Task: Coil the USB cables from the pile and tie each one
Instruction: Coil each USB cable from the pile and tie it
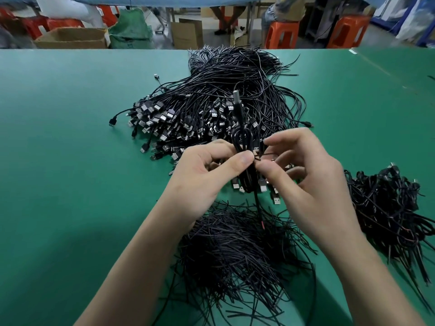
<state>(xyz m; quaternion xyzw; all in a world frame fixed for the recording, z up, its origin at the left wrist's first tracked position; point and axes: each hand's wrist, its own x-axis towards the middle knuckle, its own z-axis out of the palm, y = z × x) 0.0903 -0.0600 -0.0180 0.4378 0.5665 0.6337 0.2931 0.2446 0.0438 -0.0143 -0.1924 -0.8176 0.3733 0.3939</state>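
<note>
A big pile of loose black USB cables (211, 102) lies on the green table (58, 137), plugs fanned toward me. My left hand (207, 170) grips a coiled black cable (242, 140) upright above the pile, its USB plug (237, 100) pointing up and its tail hanging down. My right hand (303, 175) pinches a thin black twist tie (260, 156) wrapped around the coil's middle, thumb against my left thumb.
A heap of black twist ties (235, 250) lies near the table's front edge under my forearms. Coiled, tied cables (386, 208) are stacked at the right. Behind the table are cardboard boxes (70, 38), orange stools (282, 34) and seated people.
</note>
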